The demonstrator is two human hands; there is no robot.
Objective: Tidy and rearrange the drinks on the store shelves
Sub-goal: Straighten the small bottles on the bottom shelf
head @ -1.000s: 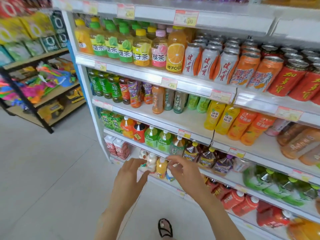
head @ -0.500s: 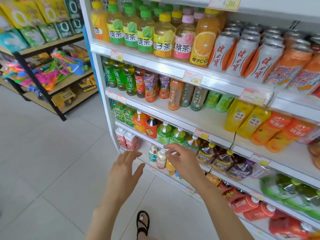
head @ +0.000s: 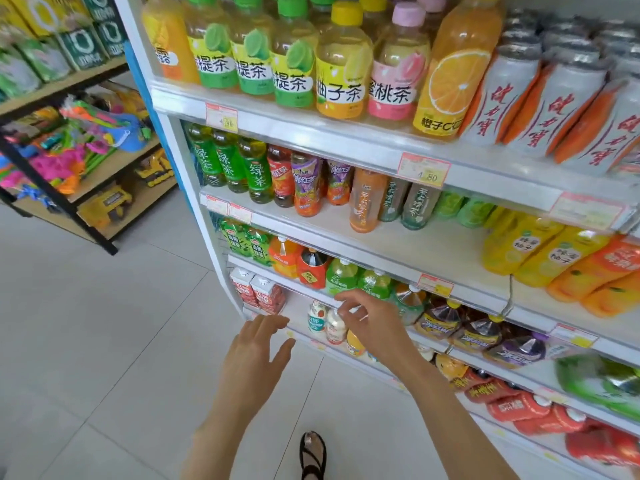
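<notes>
A white store shelf unit (head: 346, 140) holds rows of drinks on several tiers. My right hand (head: 372, 318) hovers in front of the lower tiers, fingers loosely curled and holding nothing, beside green bottles (head: 356, 280) and above small white bottles (head: 327, 322). My left hand (head: 258, 348) is spread open, fingers straight, just left of those small bottles, touching nothing. Tea bottles (head: 294, 64) fill the top tier; green tea and orange bottles (head: 367, 199) stand on the second.
White-and-orange cans (head: 540, 98) lie slanted at top right. Red cartons (head: 256, 291) stand at the low shelf's left end. A black-framed wooden rack (head: 86, 188) with toys stands left. Tiled floor (head: 104, 341) is below; my sandalled foot (head: 313, 455) is near the shelf base.
The view has come closer to the shelves. Both hands have moved a little nearer the small bottles on the low tier. Nothing has been taken hold of.
</notes>
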